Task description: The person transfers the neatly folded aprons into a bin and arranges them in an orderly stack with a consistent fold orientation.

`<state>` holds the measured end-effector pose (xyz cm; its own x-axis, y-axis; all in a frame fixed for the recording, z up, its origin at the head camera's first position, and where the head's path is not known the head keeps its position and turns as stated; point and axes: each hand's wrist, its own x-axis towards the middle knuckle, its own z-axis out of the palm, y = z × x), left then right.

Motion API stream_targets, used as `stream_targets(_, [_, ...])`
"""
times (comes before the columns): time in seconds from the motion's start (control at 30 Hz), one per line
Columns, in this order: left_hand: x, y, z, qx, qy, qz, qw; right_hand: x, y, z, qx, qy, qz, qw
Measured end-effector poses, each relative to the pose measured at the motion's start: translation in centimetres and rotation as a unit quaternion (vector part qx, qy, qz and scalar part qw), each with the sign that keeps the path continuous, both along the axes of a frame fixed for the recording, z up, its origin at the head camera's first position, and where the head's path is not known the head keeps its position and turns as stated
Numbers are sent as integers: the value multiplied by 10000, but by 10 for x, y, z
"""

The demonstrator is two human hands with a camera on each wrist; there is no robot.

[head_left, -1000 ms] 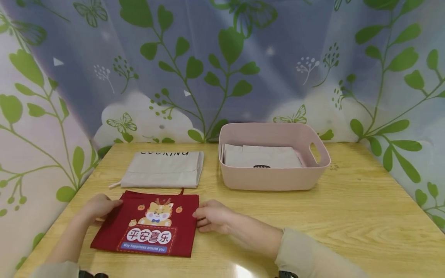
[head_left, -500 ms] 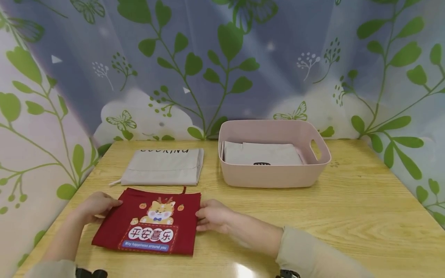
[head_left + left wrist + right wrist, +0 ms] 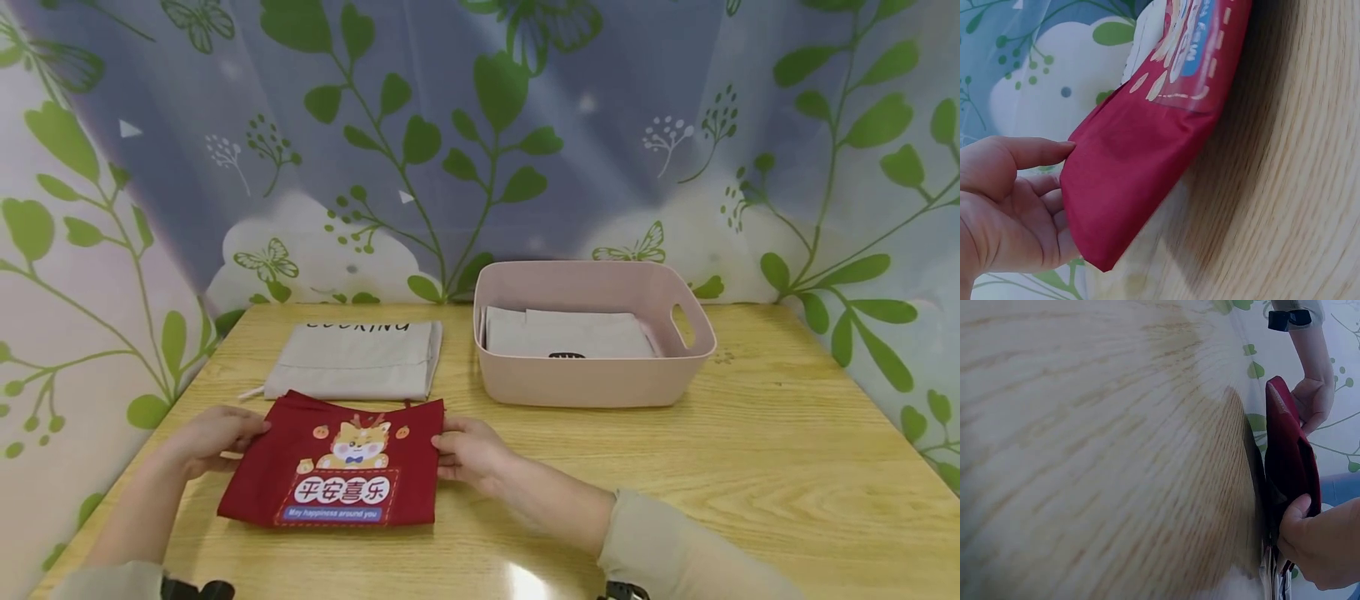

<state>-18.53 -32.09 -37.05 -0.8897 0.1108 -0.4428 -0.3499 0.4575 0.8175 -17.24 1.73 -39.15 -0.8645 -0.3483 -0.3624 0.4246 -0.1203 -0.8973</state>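
Red cloth (image 3: pixel 330 462) looks neatly folded but not yet set down, tilted and seemingly raised off the wooden table (image 3: pixel 750 467), left hand (image 3: pixel 221 437) pinching one side, right hand (image 3: pixel 474 457) the other. Just beyond lies a folded beige cloth (image 3: pixel 352 362); right of that, a pink basket (image 3: pixel 592 383) already holds pale fabric (image 3: pixel 566 332).

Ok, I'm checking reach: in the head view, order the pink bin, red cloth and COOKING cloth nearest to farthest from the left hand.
1. Red cloth, held by the left hand.
2. COOKING cloth, behind the red cloth.
3. Pink bin, to the right.
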Motion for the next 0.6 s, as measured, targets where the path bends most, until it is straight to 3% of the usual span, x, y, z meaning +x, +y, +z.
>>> stream_targets(0.37, [-4,4,3,385,55,104,9992,-7,10,0,-187,-543,-71,9983])
stream_targets(0.6, [-4,8,7,624,46,264,9977,-10,17,3,-293,-576,39,9979])
